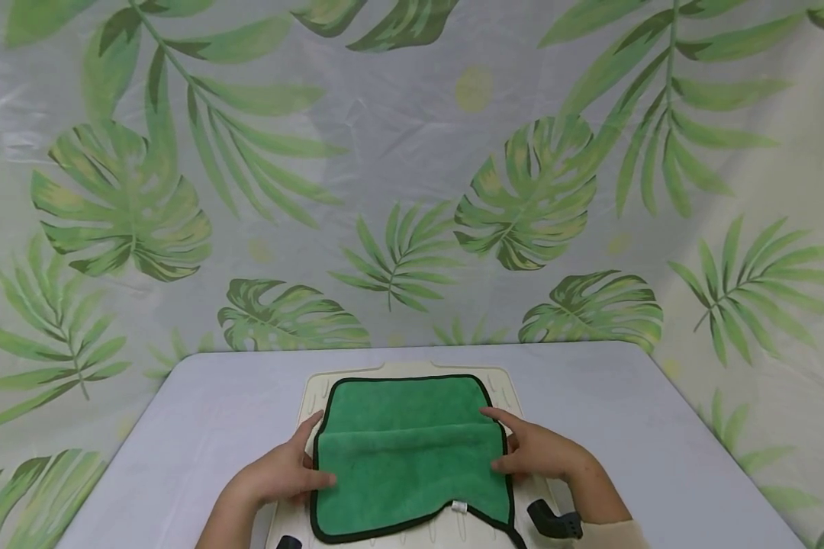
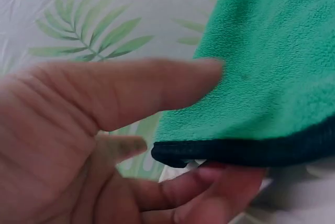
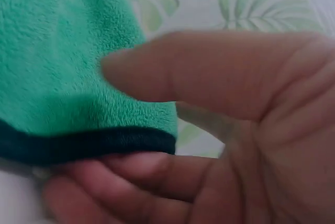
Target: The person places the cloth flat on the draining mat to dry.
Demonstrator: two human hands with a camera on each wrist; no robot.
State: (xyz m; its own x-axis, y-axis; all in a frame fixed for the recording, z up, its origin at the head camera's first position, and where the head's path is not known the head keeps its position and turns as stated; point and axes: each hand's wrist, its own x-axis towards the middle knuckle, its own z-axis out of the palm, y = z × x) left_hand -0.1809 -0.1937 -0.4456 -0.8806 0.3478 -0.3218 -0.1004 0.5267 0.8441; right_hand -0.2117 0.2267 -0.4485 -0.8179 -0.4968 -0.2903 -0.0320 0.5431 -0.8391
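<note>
A green microfibre towel (image 1: pixel 412 457) with dark edging lies across a cream board (image 1: pixel 501 379), a raised crease running across it. A small white label and a dark loop show at its lower edge. At its left side is my left hand (image 1: pixel 281 473), thumb over the towel and fingers under its edge. My right hand (image 1: pixel 539 450) mirrors this at the right side. In both wrist views the thumbs stand apart from the fingers, which lie below the dark edging (image 2: pixel 251 150). Whether either thumb presses the pile cannot be told.
The board rests on a white table (image 1: pixel 590 396). Behind it hangs a leaf-patterned cloth (image 1: pixel 412 152). A black strapped device (image 1: pixel 552 522) sits at the right wrist, and part of another dark device (image 1: pixel 289 542) shows near the left forearm.
</note>
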